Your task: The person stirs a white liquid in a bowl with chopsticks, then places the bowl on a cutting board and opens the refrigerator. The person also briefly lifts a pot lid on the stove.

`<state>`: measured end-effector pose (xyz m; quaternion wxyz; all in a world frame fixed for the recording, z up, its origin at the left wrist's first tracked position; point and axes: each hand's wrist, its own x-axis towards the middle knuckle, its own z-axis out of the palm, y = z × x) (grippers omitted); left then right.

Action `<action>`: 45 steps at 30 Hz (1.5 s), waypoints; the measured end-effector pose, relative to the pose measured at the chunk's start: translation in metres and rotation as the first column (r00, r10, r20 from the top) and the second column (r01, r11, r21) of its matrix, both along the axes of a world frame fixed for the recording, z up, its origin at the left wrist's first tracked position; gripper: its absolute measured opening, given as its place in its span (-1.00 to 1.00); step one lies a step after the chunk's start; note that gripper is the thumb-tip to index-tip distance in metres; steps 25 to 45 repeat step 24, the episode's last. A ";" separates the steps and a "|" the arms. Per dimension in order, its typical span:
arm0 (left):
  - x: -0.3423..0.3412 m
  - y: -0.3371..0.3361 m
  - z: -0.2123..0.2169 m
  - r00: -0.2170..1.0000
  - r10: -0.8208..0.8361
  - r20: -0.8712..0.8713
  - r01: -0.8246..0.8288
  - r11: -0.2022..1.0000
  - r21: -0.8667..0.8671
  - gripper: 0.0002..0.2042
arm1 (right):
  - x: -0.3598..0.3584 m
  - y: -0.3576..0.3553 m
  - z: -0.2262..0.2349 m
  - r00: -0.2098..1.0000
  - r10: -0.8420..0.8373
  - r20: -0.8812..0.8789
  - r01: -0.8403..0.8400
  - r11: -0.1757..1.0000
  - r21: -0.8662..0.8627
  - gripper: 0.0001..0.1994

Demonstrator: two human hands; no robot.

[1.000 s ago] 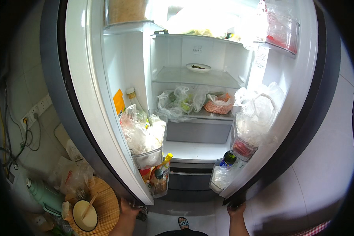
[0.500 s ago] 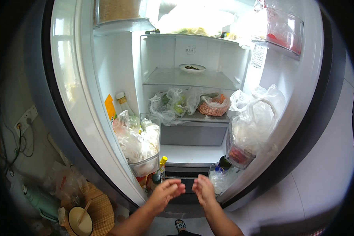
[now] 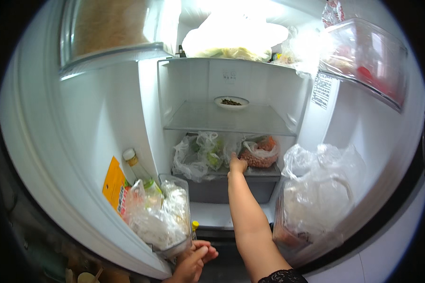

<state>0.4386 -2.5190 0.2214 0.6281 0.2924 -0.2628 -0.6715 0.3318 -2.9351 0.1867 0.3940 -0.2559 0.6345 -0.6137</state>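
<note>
My right hand [image 3: 238, 165] reaches deep into the open fridge, at the edge of the lower shelf [image 3: 212, 177]. One finger stretches forward beside a clear plastic bag of small pinkish kernels that look like peanuts [image 3: 259, 159]. Whether it touches the plastic is unclear; its other fingers are partly hidden. Left of this hand lies a thin clear bag with green vegetables [image 3: 214, 153]. My left hand [image 3: 197, 260] hangs low by the left door's bin, empty, with its fingers loosely bent and apart.
A plate with dark food bits [image 3: 231, 103] stands on the glass shelf above. The left door bin [image 3: 177, 243] holds plastic bags near a bottle [image 3: 136, 165] and an orange packet [image 3: 112, 184]. More bags [image 3: 318, 198] fill the right door bin. A white bag [image 3: 233, 40] lies on top.
My right hand has gone from in front of the fridge to the lower shelf beside the kernel bag. My left hand stays low, slightly further down. The view has moved closer to the fridge.
</note>
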 end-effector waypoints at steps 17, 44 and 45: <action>0.011 0.009 0.003 0.980 -0.007 0.200 -0.001 0.999 0.040 -0.85 | -0.007 -0.022 0.004 0.883 0.162 0.440 -0.039 0.960 -0.276 -0.49; 0.035 0.022 -0.006 0.975 -0.044 0.217 0.014 0.991 0.137 -0.78 | -0.051 0.074 0.022 0.557 0.634 0.537 -0.308 0.758 -0.575 -0.44; 0.035 0.022 -0.006 0.975 -0.044 0.217 0.014 0.991 0.137 -0.78 | -0.051 0.074 0.022 0.557 0.634 0.537 -0.308 0.758 -0.575 -0.44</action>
